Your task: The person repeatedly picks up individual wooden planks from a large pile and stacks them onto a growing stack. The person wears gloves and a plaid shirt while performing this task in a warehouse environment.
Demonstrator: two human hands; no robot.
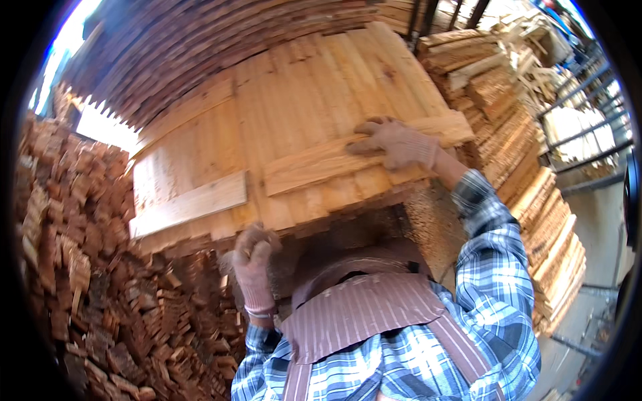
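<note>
**Spotter:** What worries you most from here?

**Me:** I'd start with the big pale panel of side-by-side wooden slats, tilted up against the person's chest. It rests on a ragged heap of short brown offcuts, so I judge it could slide or tip if either grip slackens. To the right a tall stack of pale sawn boards stands near, and a swinging corner could knock it.

**Spotter:** And the smaller pieces?

**Me:** Two pale crosswise battens lie on the panel. The longer one sits under the right hand; the shorter one lies lower left, touched by nobody. If either is loose, I think it could skid off.

**Spotter:** The hands?

**Me:** Both are gloved and well apart. The right hand lies spread, palm down, fingers slightly curled, pressing the longer batten. The left hand is closed into a fist at the panel's lower edge; what it grips I cannot tell.
</note>
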